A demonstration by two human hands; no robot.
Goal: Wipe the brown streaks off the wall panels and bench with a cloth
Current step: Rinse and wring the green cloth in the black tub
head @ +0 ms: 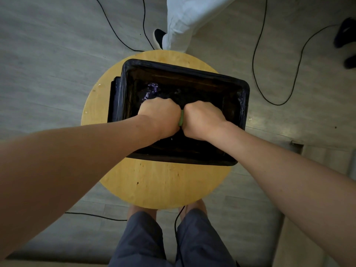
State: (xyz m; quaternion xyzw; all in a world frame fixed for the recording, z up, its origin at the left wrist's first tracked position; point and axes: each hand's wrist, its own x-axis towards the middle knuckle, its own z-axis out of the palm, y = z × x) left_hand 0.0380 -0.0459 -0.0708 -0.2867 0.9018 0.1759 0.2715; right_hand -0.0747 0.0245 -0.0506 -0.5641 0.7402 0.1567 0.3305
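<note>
Both my fists are side by side over a black tub [221, 76] lined with dark plastic, which stands on a round wooden stool [154, 185]. My left hand [159, 116] and my right hand [202, 120] each grip one end of a green cloth [180, 118]. Only a short twisted strip of the cloth shows between the two fists. The rest of it is hidden inside my curled fingers. The tub's inside is dark, with a purplish glint [152, 89] at its far left. No wall panels or bench with streaks are in view.
Another person's pale trouser leg [185, 22] and dark shoe [159, 37] stand just beyond the stool. Black cables [256, 60] loop over the grey floor on both sides. Dark shoes [344, 33] lie at the far right. My own legs in blue shorts [169, 241] are below the stool.
</note>
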